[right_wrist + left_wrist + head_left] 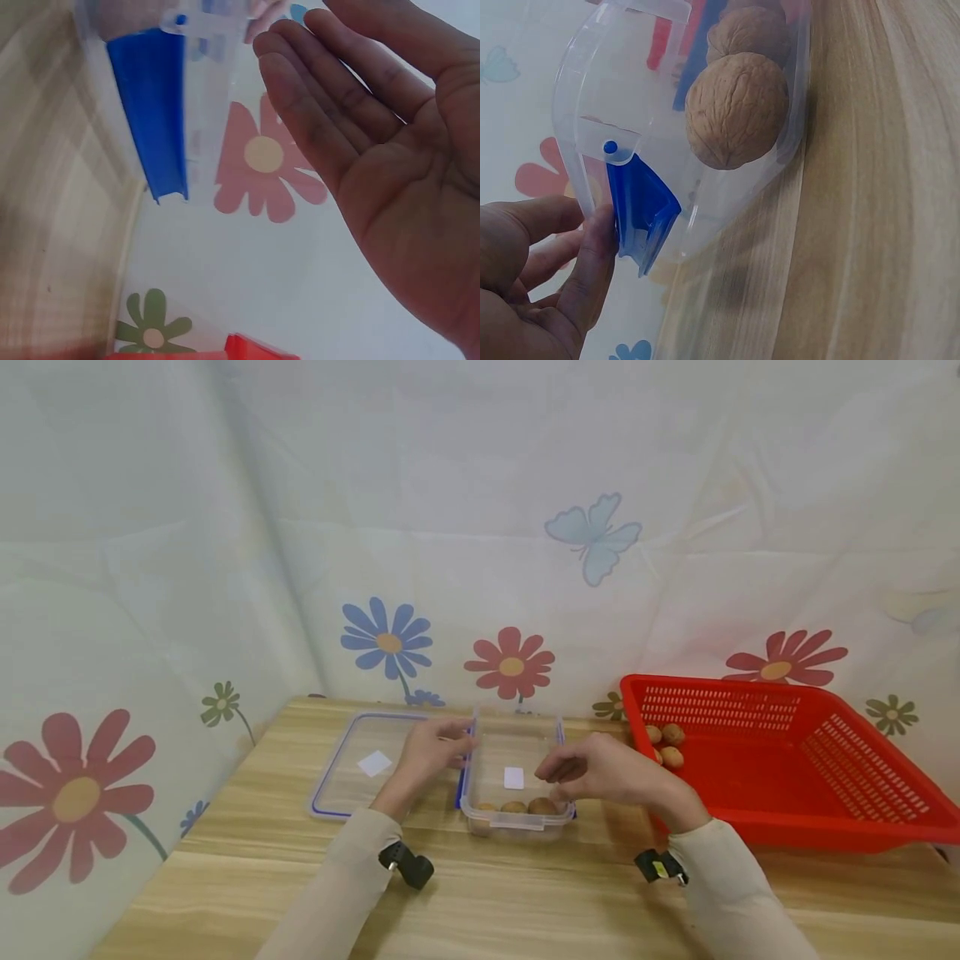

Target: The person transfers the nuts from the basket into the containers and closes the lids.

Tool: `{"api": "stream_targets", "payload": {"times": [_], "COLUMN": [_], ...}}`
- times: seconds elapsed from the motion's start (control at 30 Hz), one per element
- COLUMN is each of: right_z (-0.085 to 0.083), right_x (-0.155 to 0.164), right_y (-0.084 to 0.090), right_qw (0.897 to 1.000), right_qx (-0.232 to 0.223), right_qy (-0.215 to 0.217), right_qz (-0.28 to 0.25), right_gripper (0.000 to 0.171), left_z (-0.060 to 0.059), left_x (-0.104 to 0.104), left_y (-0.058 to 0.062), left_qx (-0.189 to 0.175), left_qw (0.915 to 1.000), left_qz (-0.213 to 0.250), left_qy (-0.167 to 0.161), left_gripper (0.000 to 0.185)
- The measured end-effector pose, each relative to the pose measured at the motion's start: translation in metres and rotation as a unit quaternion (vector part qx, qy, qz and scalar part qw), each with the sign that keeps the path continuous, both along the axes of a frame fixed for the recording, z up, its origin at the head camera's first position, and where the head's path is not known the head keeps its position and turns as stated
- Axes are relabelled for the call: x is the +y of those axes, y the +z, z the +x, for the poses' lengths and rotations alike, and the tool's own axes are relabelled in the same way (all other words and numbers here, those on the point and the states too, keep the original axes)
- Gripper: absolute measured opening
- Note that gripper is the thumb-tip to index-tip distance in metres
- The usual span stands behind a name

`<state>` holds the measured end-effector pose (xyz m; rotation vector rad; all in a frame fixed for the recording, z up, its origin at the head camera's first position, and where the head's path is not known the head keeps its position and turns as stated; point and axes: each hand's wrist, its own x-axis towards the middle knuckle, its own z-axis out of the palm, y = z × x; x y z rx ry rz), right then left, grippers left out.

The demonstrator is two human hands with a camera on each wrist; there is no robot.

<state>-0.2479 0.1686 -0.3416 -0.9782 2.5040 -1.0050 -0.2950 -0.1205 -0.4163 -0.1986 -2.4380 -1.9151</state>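
A clear plastic food container [517,822] with blue side latches stands on the table, a row of three walnuts [513,807] along its near end. My left hand [431,753] pinches the container's left rim between thumb and fingers, beside the hanging blue latch [639,210]. Over the right rim hovers my right hand [603,770]; its fingers are extended and hold nothing in the right wrist view. To the left lies the clear lid [337,777] with a blue seal, a white paper square [374,763] showing on it.
A red plastic basket [750,822] stands at the right, with several walnuts [672,735] in its left corner. The wooden table [525,902] ends at a white curtain [450,485] printed with flowers. Another white square [513,777] shows at the container.
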Motion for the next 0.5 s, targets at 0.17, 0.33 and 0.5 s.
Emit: {"api": "stream_targets", "payload": {"times": [0.17, 0.33, 0.5], "right_z": [0.001, 0.003, 0.004], "right_x": [0.009, 0.018, 0.030], "right_y": [0.012, 0.031, 0.053], "right_qw": [1.000, 0.999, 0.996], "right_qx": [0.013, 0.033, 0.045], "right_qy": [-0.012, -0.033, -0.071], "right_qz": [-0.017, -0.019, -0.003], "right_gripper": [0.028, 0.031, 0.032], "left_z": [0.000, 0.001, 0.000], "left_x": [0.001, 0.001, 0.001], "left_y": [0.000, 0.001, 0.000], "left_qx": [0.000, -0.001, -0.001], "left_qw": [1.0000, 1.0000, 1.0000], "left_qz": [0.000, -0.002, -0.003], "left_qy": [-0.001, 0.003, 0.003], "left_gripper": [0.039, 0.039, 0.039]}}
